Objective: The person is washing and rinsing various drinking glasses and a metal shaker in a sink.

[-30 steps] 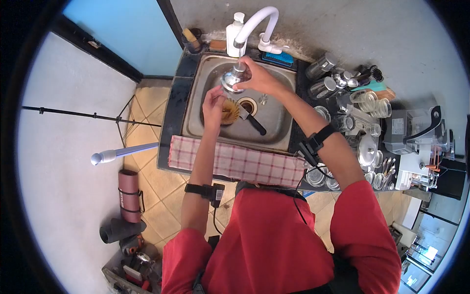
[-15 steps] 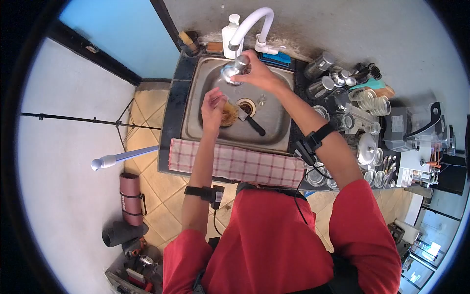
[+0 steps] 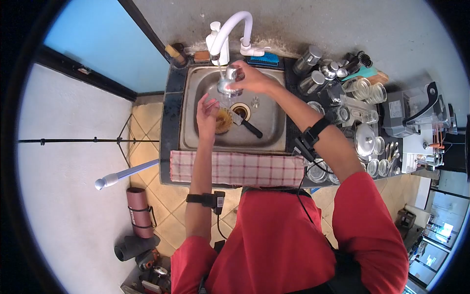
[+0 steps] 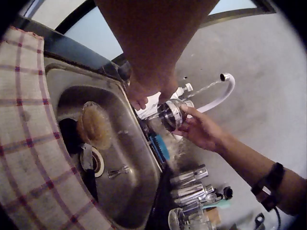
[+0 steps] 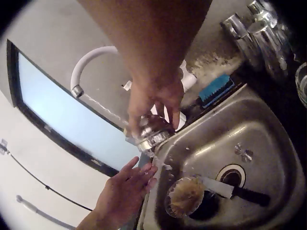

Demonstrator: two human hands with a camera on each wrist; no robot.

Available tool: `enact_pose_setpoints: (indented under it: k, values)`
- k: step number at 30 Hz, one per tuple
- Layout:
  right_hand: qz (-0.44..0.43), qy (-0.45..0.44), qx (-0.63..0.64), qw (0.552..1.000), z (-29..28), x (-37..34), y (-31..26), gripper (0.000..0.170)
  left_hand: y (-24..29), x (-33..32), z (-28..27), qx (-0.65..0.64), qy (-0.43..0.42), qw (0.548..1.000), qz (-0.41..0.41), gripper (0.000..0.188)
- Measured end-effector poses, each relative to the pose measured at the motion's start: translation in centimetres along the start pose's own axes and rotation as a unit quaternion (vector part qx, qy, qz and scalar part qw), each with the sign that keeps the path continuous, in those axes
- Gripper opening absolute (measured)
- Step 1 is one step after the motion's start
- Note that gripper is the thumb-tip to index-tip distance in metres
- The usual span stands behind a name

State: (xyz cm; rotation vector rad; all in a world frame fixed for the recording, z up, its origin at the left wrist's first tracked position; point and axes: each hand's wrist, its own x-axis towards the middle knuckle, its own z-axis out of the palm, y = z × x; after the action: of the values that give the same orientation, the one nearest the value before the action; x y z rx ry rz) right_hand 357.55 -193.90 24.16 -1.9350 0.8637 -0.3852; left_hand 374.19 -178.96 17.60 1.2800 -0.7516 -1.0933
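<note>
Right hand (image 3: 252, 80) above sink (image 3: 270, 115); wall (image 3: 338, 29) seemingly stained.

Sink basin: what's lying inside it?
The sink basin holds a clear dish with something yellow-brown inside, a black-handled knife overlapping the edge of the drain, and a small clear piece. What lies under the dish and knife is covered and can't be seen.

The held vessel (image 3: 229, 79) is shiny metal, the sink (image 3: 267, 115) duller metal, the curved tap (image 3: 248, 34) glossy plastic, the near towel (image 3: 237, 168) matt cloth, the knife handle (image 3: 252, 129) smooth black plastic.
</note>
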Motion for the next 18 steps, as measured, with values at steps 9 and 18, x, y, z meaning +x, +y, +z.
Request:
enact_pose_setpoints:
  k: [9, 18]
  values:
    - [0.154, 0.012, 0.513, 0.844, 2.4, -0.7, -0.6, 0.051, 1.2, 0.1, 2.0, -0.083, -0.071, 0.992, 0.061, 0.073]
    - [0.187, -0.076, 0.558, 0.805, 3.5, -1.4, 1.4, 0.06, 2.8, 1.0, 3.2, 0.106, -0.001, 0.981, 0.164, 0.091]
